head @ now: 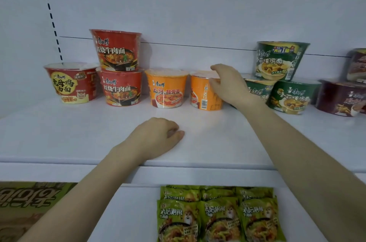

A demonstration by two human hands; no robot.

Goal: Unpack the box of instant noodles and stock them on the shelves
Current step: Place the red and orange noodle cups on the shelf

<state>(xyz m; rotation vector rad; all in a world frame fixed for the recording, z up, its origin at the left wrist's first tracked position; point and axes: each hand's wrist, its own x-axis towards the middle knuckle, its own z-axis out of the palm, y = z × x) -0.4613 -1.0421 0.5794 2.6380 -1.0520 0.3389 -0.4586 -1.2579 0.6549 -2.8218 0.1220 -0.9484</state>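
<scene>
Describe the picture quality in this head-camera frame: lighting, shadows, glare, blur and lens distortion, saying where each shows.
Head view: lighting soft and even, with a faint shadow beside the left hand; pale sheen on the lid of the gripped orange cup; wide-angle distortion bows the slotted upright; the maroon bowl at the right edge looks smeared.

White shelf (79, 133); pale back panel (198, 4); slotted upright (49, 8) at left.
</scene>
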